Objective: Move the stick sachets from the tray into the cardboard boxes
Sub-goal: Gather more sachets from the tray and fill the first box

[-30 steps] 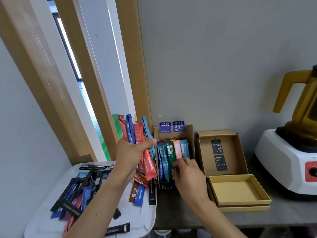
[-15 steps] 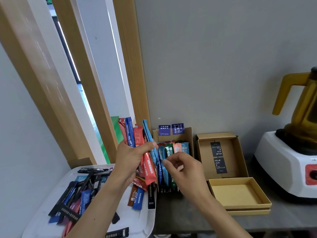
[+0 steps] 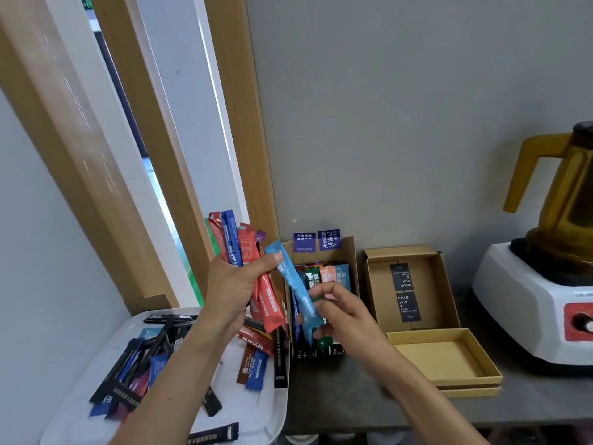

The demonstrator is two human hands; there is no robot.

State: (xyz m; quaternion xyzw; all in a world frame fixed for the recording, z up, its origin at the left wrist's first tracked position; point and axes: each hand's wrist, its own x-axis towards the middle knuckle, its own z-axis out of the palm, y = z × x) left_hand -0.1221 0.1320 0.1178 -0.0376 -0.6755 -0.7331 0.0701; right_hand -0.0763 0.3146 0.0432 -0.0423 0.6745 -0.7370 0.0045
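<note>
My left hand (image 3: 236,284) grips a fanned bunch of stick sachets (image 3: 244,248), red, blue and orange, held upright above the white tray (image 3: 256,422). My right hand (image 3: 340,313) pinches a light blue sachet (image 3: 296,292) that slants between the bunch and the left cardboard box (image 3: 351,252). That box holds several standing sachets (image 3: 324,276). Many dark and blue sachets (image 3: 144,370) lie loose on the tray. A second cardboard box (image 3: 375,290) to the right stands open with two black tags inside.
A shallow yellow box lid (image 3: 481,358) lies in front of the second box on the grey counter (image 3: 353,399). A white-based blender (image 3: 539,300) with an amber jug stands at the far right. A wooden frame (image 3: 244,155) rises behind the tray.
My right hand left the sachets in the left box, moved up and left to the bunch, and now pinches a light blue sachet pulled partly away from it.
</note>
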